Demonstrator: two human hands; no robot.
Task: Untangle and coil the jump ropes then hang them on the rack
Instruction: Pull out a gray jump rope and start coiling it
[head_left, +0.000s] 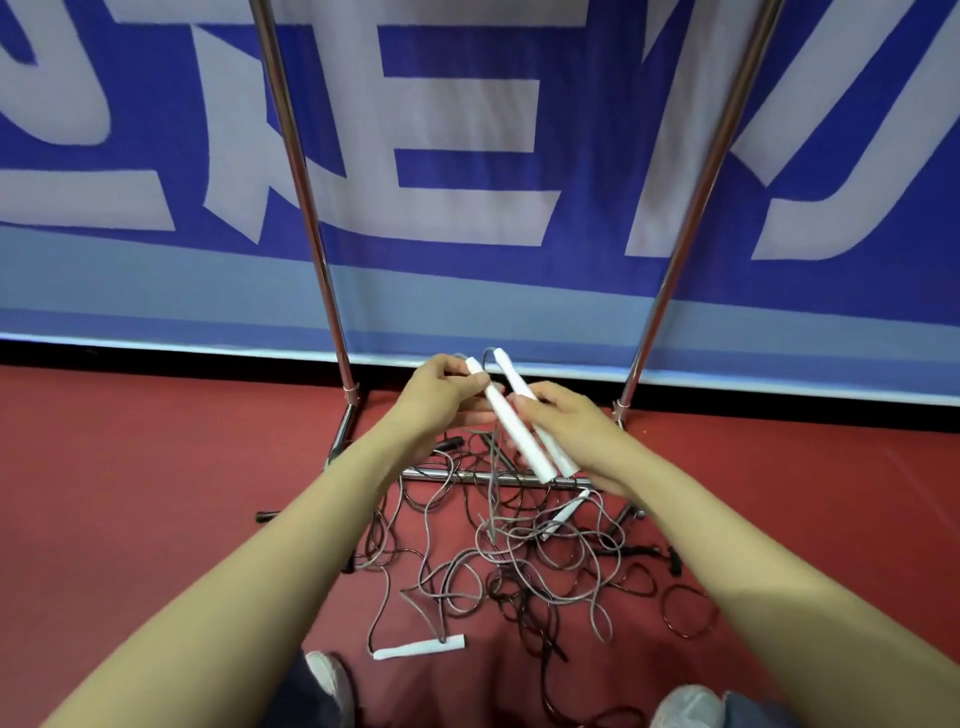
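Observation:
Two white jump-rope handles lie side by side between my hands, raised above the floor. My left hand pinches the upper end of one handle. My right hand grips the pair lower down. A thin grey cord runs from the handle tops down into a tangled pile of jump ropes on the red floor. The metal rack stands just behind the pile, its two uprights rising out of view.
Another white handle lies on the floor near my feet, and a further one sits in the pile. Black handles lie at the pile's right. A blue and white banner backs the rack. My shoes are at the bottom edge.

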